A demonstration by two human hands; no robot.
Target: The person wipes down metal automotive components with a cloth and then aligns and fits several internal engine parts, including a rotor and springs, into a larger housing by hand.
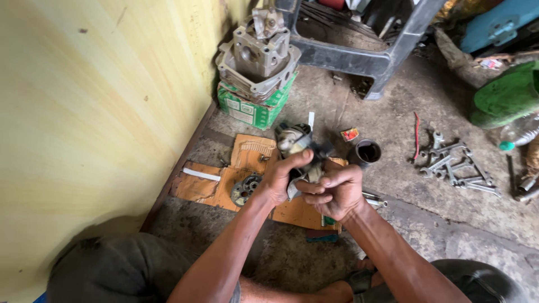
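Two bare forearms with no sleeves, left hand [279,182] and right hand [337,191] both ungloved and smudged with grease, dark grey trousers over both knees, one bare foot

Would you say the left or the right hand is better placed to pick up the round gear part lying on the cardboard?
Probably the left hand: the gear part lies just beside it on the cardboard. The right hand is farther away, and both hands grip the metal engine part.
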